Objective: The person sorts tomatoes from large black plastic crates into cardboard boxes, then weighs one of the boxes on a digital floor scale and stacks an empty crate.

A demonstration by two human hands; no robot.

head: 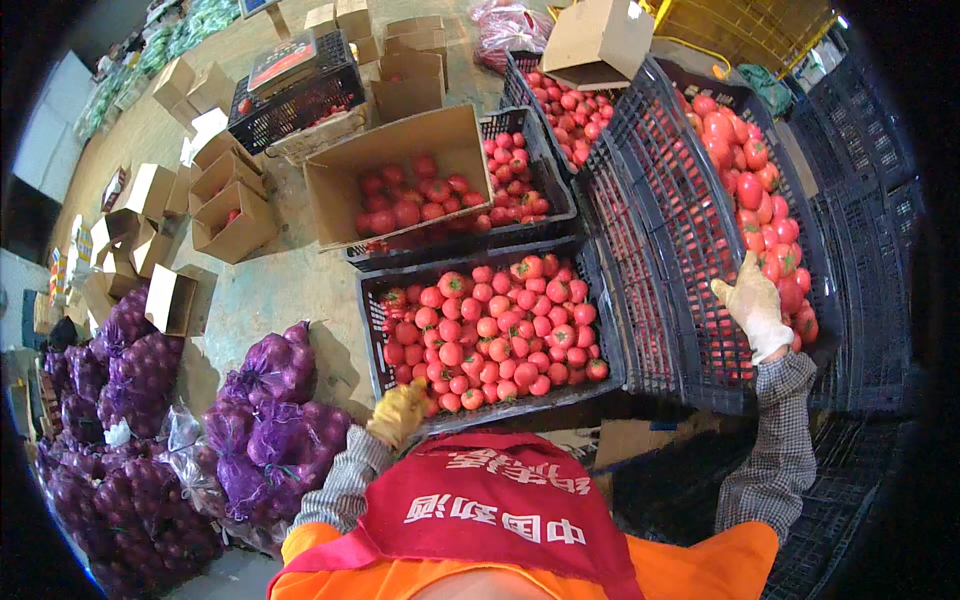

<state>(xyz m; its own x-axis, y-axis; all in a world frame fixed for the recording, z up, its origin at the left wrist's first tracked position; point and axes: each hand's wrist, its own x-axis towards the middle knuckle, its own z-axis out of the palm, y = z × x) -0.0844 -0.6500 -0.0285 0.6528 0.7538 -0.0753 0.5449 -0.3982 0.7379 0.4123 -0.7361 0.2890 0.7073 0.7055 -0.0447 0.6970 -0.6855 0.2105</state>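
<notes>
My left hand point(398, 415), in a yellowish work glove, is at the near left corner of a black plastic crate point(501, 417) of red tomatoes point(499, 330). Its fingers look curled, and what lies under them is hidden. At the right, a pale glove covers my right hand point(754, 307), with the thumb spread from the fingers. It lies over the inner rim of the top crate in a tall stack point(679, 247), touching or just above larger tomatoes point(752, 191). Some of these tomatoes show greenish patches.
An open cardboard box point(397, 150) of tomatoes stands on the crate behind. Another tomato crate point(517, 86) bears a tilted carton point(600, 41). Purple mesh bags of onions point(262, 435) lie left. Small open cartons point(232, 202) stand on the floor. Black crates point(862, 225) rise at far right.
</notes>
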